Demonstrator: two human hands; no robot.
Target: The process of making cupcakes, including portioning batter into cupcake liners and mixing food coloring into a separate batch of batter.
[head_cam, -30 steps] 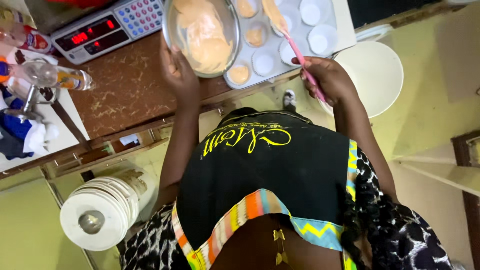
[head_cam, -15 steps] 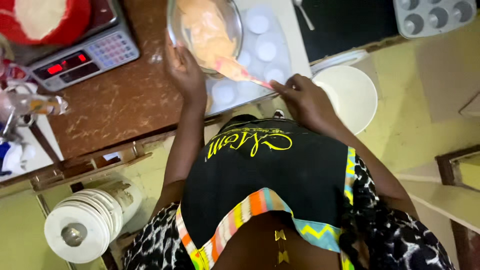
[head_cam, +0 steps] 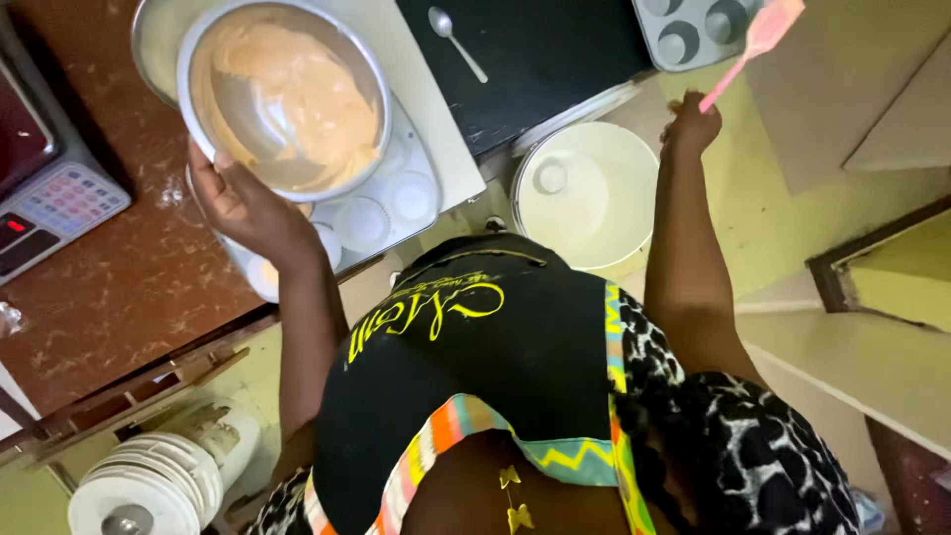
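My left hand grips the near rim of a steel mixing bowl holding pale orange batter, tilted above a muffin tray with paper-lined cups. My right hand is raised out to the right and holds a pink spatula by its handle, blade pointing up and away, over the edge of an empty grey muffin tin. A black apron with yellow lettering fills the lower middle.
A digital kitchen scale sits at the left on the brown marbled counter. A metal spoon lies on a black surface. A white lidded bucket stands on the floor. Stacked white plates are at lower left.
My right hand has lifted the spatula out of the bowl and swung it far to the right. The bowl stays held by my left hand; the view has shifted.
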